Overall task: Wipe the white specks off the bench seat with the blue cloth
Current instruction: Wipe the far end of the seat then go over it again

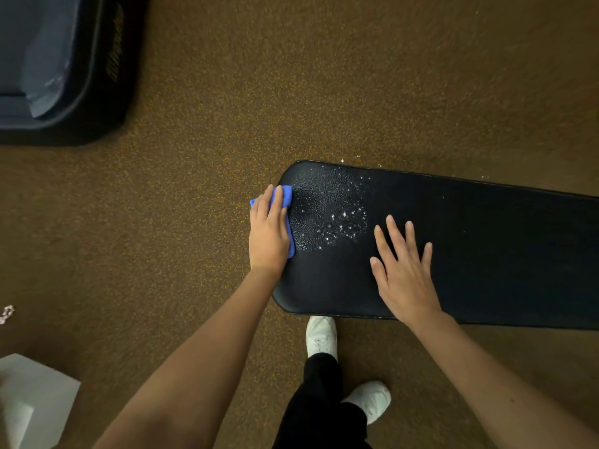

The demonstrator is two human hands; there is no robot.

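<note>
A long black padded bench seat (486, 247) runs from the middle of the view to the right edge. White specks (340, 218) lie scattered over its left end. My left hand (267, 231) presses the blue cloth (286, 195) flat on the seat's left edge, just left of the specks; most of the cloth is hidden under the palm. Fingers spread, my right hand (403, 270) rests flat on the seat to the right of the specks, holding nothing.
Brown speckled carpet (324, 76) surrounds the bench. A dark bin with a plastic liner (61, 69) stands at the upper left. A white box (32, 400) sits at the lower left. My white shoes (322, 337) and dark trousers are below the seat's near edge.
</note>
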